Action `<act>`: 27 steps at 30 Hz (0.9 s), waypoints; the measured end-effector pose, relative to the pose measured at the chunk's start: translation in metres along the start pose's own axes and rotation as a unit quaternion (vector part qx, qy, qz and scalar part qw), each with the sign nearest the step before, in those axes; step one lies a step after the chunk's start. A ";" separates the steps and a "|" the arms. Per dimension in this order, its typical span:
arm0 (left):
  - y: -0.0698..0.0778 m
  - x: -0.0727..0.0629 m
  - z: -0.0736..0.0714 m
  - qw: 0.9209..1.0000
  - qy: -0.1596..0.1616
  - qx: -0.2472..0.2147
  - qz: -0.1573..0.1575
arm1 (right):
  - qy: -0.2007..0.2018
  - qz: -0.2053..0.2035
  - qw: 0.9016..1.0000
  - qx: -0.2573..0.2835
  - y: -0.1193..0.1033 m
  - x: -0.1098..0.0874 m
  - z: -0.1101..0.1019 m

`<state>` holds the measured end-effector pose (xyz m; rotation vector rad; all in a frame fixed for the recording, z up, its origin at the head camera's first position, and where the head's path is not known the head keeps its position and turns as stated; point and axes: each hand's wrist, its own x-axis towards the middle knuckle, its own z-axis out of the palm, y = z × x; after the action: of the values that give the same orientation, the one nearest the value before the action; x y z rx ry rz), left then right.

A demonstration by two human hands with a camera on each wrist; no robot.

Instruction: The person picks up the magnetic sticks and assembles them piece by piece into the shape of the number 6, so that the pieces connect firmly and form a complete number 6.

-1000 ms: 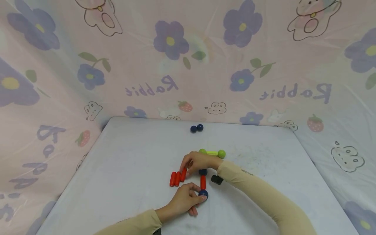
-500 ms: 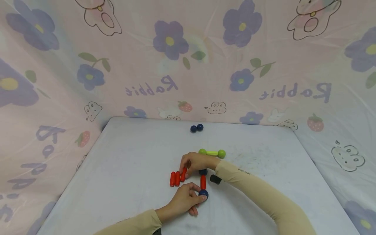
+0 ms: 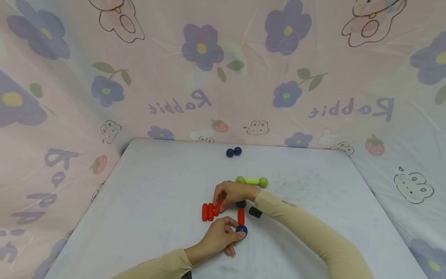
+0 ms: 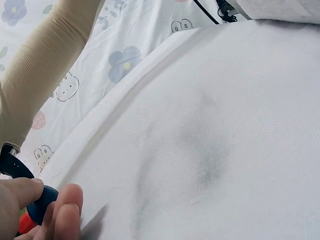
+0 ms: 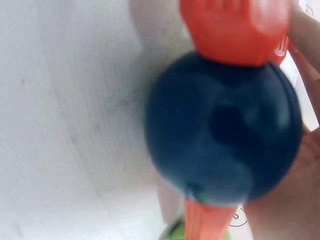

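In the head view my left hand [image 3: 216,235] pinches the near navy ball [image 3: 241,231] of a joined piece. From that ball a red rod [image 3: 241,216] runs to a far navy ball [image 3: 241,204], partly covered by my right hand [image 3: 233,192]. My right fingers pinch a tilted loose red rod [image 3: 218,208], beside two more red rods [image 3: 208,212] lying side by side. The left wrist view shows the held navy ball [image 4: 43,204] between thumb and fingers. Close up in the right wrist view, a navy ball [image 5: 222,130] has red rods on two opposite sides.
Just beyond my right hand lies a lime-green rod with a ball at each end [image 3: 252,181]. Two loose navy balls [image 3: 234,152] sit near the back edge of the white table [image 3: 167,174]. A patterned curtain [image 3: 244,89] stands behind it.
The red rod in my right fingers has tilted slightly to the right. My right wrist has shifted a little left; my left hand stays on the navy ball.
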<state>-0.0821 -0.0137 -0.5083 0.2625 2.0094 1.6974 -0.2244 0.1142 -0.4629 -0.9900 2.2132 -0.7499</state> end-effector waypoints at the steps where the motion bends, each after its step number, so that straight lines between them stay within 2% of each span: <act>1: 0.000 0.000 0.000 1.000 0.000 0.000 -0.001 | -0.001 -0.002 1.000 0.002 0.000 0.000 0.000; 8: 0.002 -0.001 -0.001 1.000 -0.002 0.002 0.001 | -0.011 -0.012 1.000 0.021 0.000 0.002 0.000; 27: 0.001 -0.001 0.000 1.000 0.002 0.004 0.004 | -0.022 -0.017 0.999 0.032 -0.001 0.002 0.000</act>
<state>-0.0816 -0.0140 -0.5069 0.2704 2.0222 1.6961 -0.2247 0.1122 -0.4623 -1.0050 2.1263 -0.8018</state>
